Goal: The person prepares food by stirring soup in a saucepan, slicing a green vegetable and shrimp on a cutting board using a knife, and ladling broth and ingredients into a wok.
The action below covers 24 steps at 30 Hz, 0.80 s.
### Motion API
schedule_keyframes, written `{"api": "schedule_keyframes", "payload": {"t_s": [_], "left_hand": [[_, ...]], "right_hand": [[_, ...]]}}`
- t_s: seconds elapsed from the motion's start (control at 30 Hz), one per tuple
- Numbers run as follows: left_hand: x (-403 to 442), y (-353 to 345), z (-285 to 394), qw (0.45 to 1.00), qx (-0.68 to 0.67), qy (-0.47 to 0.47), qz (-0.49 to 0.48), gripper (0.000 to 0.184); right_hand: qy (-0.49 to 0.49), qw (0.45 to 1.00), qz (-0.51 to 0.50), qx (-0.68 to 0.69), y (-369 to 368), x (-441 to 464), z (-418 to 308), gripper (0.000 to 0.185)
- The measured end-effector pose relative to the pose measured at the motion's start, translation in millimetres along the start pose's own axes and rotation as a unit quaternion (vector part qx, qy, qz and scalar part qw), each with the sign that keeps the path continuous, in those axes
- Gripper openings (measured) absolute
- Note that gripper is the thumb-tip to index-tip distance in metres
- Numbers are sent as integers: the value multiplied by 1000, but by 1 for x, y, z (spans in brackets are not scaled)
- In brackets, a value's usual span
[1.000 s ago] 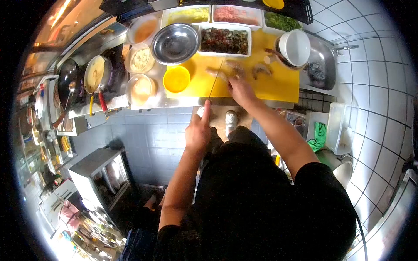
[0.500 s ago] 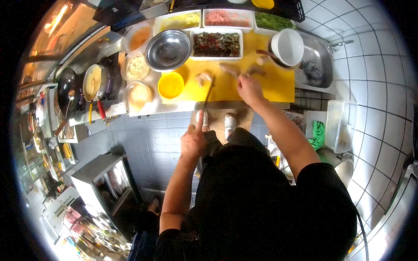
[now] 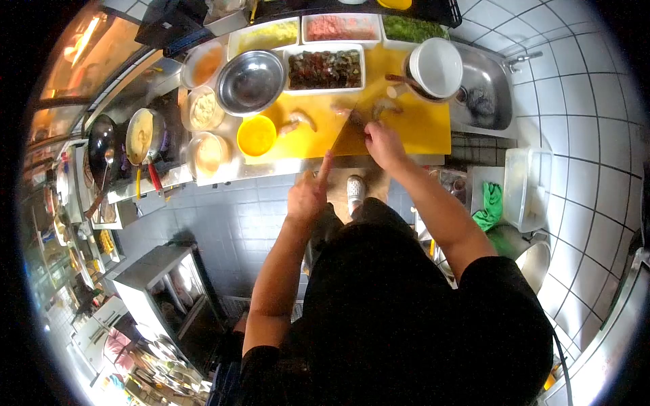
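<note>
My left hand (image 3: pixel 308 195) is wrapped round the handle of a knife (image 3: pixel 344 132), its index finger stretched along the top. The blade reaches over the yellow cutting board (image 3: pixel 426 135), its tip at a shrimp piece (image 3: pixel 340 110). My right hand (image 3: pixel 384 143) is pinched at the board, right of the blade; what its fingertips touch is too small to make out. Pale shrimp pieces (image 3: pixel 301 121) lie on the board's left part, and another shrimp (image 3: pixel 387 107) lies behind my right hand. A yellow bowl (image 3: pixel 256 135) stands at the board's left end.
Behind are a steel bowl (image 3: pixel 250 82), a tray of dark chopped food (image 3: pixel 325 70) and trays of yellow, pink and green food. White bowls (image 3: pixel 437 68) stand beside the sink (image 3: pixel 491 91). Round tubs stand left, then a pan (image 3: pixel 143 137) with a red handle.
The knife has swung from the left pieces to the shrimp by my right hand. Shrimp pieces now lie further left. The whole view has shifted slightly.
</note>
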<state>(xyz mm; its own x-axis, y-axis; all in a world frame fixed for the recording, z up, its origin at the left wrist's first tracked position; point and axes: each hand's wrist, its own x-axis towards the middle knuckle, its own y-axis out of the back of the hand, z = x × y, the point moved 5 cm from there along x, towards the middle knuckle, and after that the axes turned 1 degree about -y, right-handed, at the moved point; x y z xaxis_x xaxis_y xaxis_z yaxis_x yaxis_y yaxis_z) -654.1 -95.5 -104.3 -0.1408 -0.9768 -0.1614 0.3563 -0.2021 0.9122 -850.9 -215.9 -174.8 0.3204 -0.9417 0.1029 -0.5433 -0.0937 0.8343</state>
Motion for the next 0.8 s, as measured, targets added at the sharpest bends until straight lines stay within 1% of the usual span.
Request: {"api": "schedule_keyframes", "payload": {"t_s": [0.03, 0.1, 0.17, 0.2, 0.27, 0.3, 0.37, 0.4, 0.5, 0.53, 0.63, 0.73, 0.8], "left_hand": [[7, -1, -2, 999, 26, 23, -34, 67], [-3, 9, 3, 999, 7, 35, -17, 66], [-14, 18, 6, 999, -14, 30, 9, 68], [-18, 14, 7, 999, -30, 19, -5, 68], [-26, 2, 9, 998, -62, -1, -34, 69], [-25, -4, 10, 996, -73, -4, -53, 69], [-23, -13, 11, 991, -95, -12, -89, 69], [-21, -15, 10, 992, -83, 6, -93, 70], [-22, -13, 14, 994, -57, 75, -62, 71], [-21, -11, 16, 994, -43, 80, -54, 71], [-19, -4, 33, 998, -50, 25, -39, 69], [-14, 17, 57, 995, -85, -52, 31, 69], [-3, 3, 58, 994, -82, -64, 34, 69]], "right_hand": [[-15, 1000, 7, 3, 3, 6, 1, 11], [-53, 998, 12, 10, 8, 4, 1, 12], [-71, 994, 77, -15, 28, 10, 6, 15], [-81, 990, 109, -28, 38, 14, 12, 16], [-105, 990, 70, -59, 28, 26, 45, 17], [-117, 989, 50, -74, 29, 30, 50, 18], [-108, 988, 9, -108, 31, 28, 53, 18], [-104, 986, -12, -126, 34, 26, 52, 18], [-96, 987, -57, -120, 33, 4, 52, 19], [-98, 989, -36, -102, 36, -4, 51, 19], [-102, 993, 16, -49, 42, -17, 48, 22], [-98, 994, 40, -8, 52, -24, 46, 22], [-84, 995, 49, 12, 56, -27, 42, 20]]}}
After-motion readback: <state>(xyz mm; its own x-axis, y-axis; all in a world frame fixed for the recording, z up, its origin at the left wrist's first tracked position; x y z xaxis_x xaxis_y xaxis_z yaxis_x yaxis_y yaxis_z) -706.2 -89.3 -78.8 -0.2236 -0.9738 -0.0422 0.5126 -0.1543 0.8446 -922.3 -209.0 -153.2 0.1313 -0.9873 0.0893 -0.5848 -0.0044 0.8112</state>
